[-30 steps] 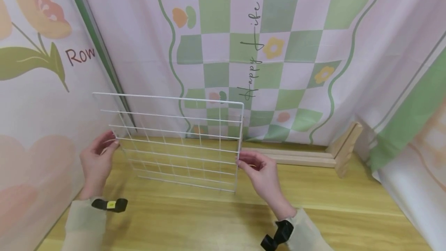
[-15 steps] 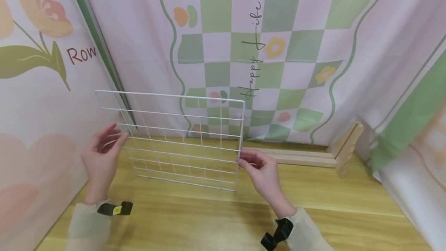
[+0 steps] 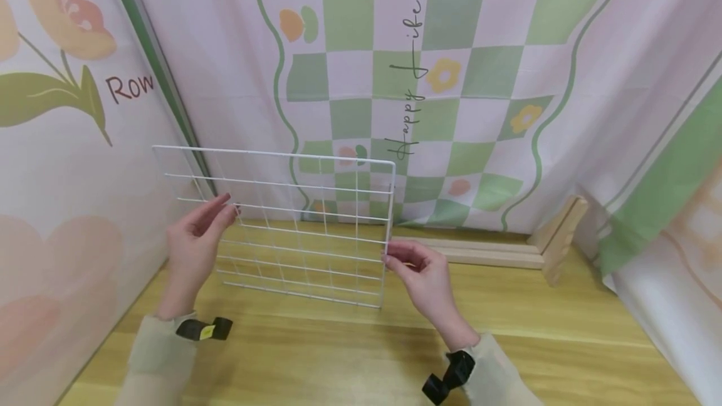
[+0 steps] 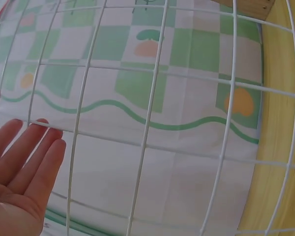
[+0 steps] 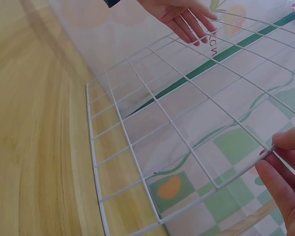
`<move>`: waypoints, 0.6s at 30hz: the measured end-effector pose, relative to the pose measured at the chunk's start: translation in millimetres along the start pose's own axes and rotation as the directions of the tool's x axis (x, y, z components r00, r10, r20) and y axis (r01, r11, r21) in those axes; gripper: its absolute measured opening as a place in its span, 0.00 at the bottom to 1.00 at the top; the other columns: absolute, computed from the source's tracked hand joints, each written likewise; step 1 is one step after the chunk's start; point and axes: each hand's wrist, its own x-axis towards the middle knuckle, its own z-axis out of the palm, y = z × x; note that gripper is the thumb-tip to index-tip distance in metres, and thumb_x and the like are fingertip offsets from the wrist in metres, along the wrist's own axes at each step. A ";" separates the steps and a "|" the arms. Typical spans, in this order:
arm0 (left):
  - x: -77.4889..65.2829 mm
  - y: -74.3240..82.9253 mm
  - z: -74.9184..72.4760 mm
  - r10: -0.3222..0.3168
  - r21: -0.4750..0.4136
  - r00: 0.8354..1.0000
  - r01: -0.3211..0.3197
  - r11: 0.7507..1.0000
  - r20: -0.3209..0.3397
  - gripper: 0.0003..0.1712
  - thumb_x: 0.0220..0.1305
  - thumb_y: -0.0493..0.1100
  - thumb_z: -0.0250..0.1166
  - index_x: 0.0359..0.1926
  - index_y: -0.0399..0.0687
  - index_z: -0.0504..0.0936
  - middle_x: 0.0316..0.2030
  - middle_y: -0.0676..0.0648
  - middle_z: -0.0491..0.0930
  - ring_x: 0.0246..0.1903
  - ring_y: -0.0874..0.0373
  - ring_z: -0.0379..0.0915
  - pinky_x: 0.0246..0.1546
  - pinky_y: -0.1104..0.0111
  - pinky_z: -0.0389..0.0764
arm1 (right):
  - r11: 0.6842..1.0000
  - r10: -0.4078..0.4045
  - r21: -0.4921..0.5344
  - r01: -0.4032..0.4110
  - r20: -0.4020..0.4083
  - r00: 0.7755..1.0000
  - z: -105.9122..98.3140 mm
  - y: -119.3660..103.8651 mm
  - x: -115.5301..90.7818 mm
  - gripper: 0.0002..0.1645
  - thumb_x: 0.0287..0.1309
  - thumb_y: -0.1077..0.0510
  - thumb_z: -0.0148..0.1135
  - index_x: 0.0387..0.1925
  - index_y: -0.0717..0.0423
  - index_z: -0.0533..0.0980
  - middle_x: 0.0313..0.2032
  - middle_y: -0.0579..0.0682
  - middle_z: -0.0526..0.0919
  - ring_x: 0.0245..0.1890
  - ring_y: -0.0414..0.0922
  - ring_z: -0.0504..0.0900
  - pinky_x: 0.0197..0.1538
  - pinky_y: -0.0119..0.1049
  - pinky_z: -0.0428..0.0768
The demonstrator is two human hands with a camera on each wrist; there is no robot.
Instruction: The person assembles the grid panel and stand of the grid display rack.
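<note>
A white wire grid panel (image 3: 271,153) stands tilted above the wooden tabletop, its lower edge close over the wood. My right hand (image 3: 420,274) pinches the panel's right edge wire between thumb and fingers, as the right wrist view also shows. On the other side, my left hand (image 3: 194,243) is in front of the grid's left part, fingertips right at the wires. Its fingers (image 4: 32,157) are extended, not curled round any wire. In the right wrist view the left hand (image 5: 184,19) appears at the far side of the grid.
Behind the panel on the right, a wooden stand (image 3: 496,258) with a raised end piece (image 3: 564,230) lies along the back of the table (image 3: 316,349). Printed cloth (image 3: 344,24) hangs at the back, with more cloth on both sides. Each wrist wears a black camera strap.
My left hand has let go of the panel's left edge and moved right, in along the wires. My right hand has kept its grip, and the panel has barely shifted.
</note>
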 end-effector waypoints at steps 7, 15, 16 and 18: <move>2.5 1.0 2.6 -0.029 -0.166 0.998 0.021 0.986 -0.049 0.17 0.69 0.40 0.69 0.53 0.31 0.84 0.40 0.43 0.88 0.36 0.57 0.87 0.40 0.68 0.86 | 1.000 0.000 -0.007 0.000 0.010 1.000 1.9 -0.3 -1.1 0.10 0.58 0.68 0.73 0.42 0.63 0.85 0.38 0.55 0.88 0.36 0.45 0.87 0.40 0.33 0.87; 2.1 4.8 -2.6 -0.084 -0.108 0.993 0.076 0.991 -0.078 0.19 0.65 0.41 0.73 0.51 0.31 0.85 0.38 0.51 0.88 0.34 0.58 0.87 0.38 0.69 0.86 | 1.000 0.001 0.007 -0.001 0.034 0.999 6.0 -2.5 -5.6 0.10 0.58 0.68 0.73 0.42 0.60 0.86 0.37 0.53 0.89 0.35 0.46 0.88 0.40 0.35 0.88; 2.3 5.5 -3.1 -0.102 -0.112 0.992 0.093 0.989 -0.081 0.19 0.64 0.41 0.74 0.50 0.31 0.85 0.37 0.51 0.88 0.34 0.58 0.87 0.37 0.69 0.86 | 1.000 0.001 0.011 -0.001 0.036 0.999 6.4 -2.5 -6.0 0.10 0.58 0.68 0.73 0.42 0.60 0.86 0.37 0.52 0.89 0.36 0.45 0.88 0.40 0.36 0.88; 3.0 6.4 -3.6 -0.134 -0.116 0.987 0.123 0.986 -0.085 0.18 0.63 0.40 0.75 0.48 0.32 0.86 0.36 0.51 0.88 0.33 0.59 0.86 0.37 0.70 0.86 | 1.000 0.001 0.015 -0.002 0.039 0.999 6.9 -2.9 -6.5 0.10 0.58 0.68 0.73 0.42 0.59 0.86 0.37 0.52 0.89 0.36 0.46 0.88 0.40 0.37 0.88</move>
